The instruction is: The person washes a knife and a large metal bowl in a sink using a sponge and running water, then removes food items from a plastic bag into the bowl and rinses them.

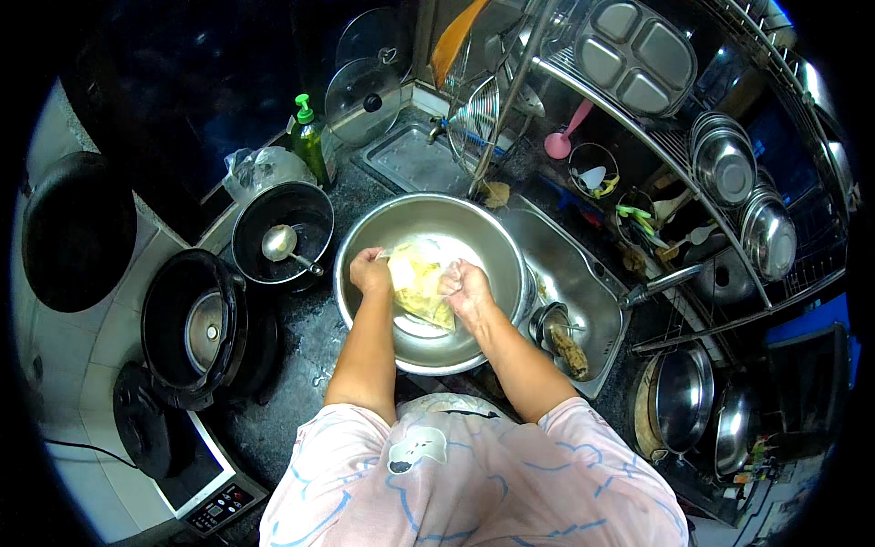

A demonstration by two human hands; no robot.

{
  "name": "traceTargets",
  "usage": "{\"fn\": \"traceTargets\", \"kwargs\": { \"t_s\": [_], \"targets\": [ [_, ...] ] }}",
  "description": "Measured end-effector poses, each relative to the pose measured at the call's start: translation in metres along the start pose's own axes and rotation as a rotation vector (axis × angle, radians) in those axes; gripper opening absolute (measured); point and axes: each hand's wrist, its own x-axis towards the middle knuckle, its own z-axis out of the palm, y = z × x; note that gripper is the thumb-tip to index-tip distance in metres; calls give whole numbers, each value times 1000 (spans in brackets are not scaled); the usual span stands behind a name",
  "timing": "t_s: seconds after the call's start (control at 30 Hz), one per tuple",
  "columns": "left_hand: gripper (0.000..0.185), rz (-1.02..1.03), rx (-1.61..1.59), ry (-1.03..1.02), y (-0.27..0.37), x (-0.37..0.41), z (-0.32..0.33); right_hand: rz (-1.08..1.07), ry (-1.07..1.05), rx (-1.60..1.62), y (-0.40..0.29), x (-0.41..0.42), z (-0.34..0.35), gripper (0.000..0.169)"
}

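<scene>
Both hands hold a clear plastic bag (pixel 420 284) with pale yellow pieces in it, over a large stainless steel basin (pixel 355 225). My left hand (pixel 370 271) grips the bag's left upper edge. On the other side, my right hand (pixel 466 284) is closed on its right edge, with some of the plastic bunched at the fingers. The bag's lower end hangs inside the basin's outline; whether it touches the bottom cannot be told. The basin overlaps the left end of a steel sink (pixel 581 294).
Left of the basin are a black pan (pixel 311 205) with a metal ladle (pixel 279 243) and a black pot (pixel 164 321). A green pump bottle (pixel 311 147) stands behind. At the right, a wire dish rack (pixel 636 126) holds steel trays and bowls. An induction cooker (pixel 219 508) lies lower left.
</scene>
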Motion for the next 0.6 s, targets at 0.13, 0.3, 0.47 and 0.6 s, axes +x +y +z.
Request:
{"fn": "traceTargets", "kwargs": {
  "t_s": [0.13,0.3,0.47,0.6],
  "targets": [
    [7,-85,-38,16,-23,9,-2,17,-6,198,1,-2,-15,13],
    [11,-218,-249,91,-25,7,-2,26,-72,60,-4,3,-25,20],
    [24,-356,-154,-111,24,-31,-11,-248,93,-591,-17,-3,-11,28],
    [33,-471,-451,-219,15,-31,-2,-487,-44,-1330,-28,19,-12,58]
  ]
}}
